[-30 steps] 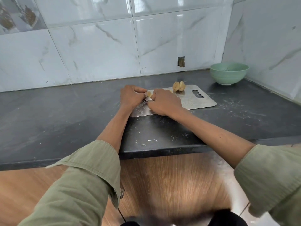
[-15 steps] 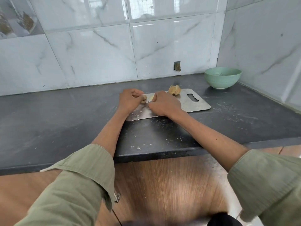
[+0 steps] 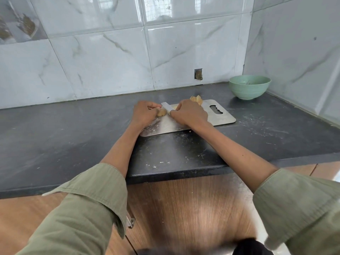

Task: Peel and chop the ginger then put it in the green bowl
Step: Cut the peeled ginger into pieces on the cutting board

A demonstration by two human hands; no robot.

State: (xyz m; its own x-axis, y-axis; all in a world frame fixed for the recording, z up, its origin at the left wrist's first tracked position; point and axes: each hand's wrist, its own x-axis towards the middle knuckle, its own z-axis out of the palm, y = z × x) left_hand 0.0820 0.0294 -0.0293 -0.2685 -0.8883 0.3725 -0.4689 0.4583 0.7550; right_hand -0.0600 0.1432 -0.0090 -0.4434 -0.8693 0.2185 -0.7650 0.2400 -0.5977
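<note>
— How far along are you with the ginger?

— Midway, I'd judge. My left hand [image 3: 145,113] is curled down on a pale piece of ginger [image 3: 161,112], pinning it to the steel cutting board [image 3: 223,119]. My right hand [image 3: 189,113] is wrapped round the knife handle, and the blade [image 3: 167,107] sticks out just beside that piece, angled toward the wall.

— Is it peeled?

— The piece under my fingers looks pale and clean, so I'd say the peeling is done on that one. Whether the blade is cutting into it or only lying against it, I can't tell from here.

— And the rest?

— A few bigger chunks [image 3: 196,99] sit at the far edge of the board, just behind my right hand. They look cut open but not chopped small. Those are left to do.

— Anything in the green bowl [image 3: 249,87] yet?

— It stands in the corner of the dark counter [image 3: 55,137], well apart from the board. I see no ginger in it, though something small and dark inside is too blurred to name. So chopping is under way, and moving it all over hasn't started
</note>
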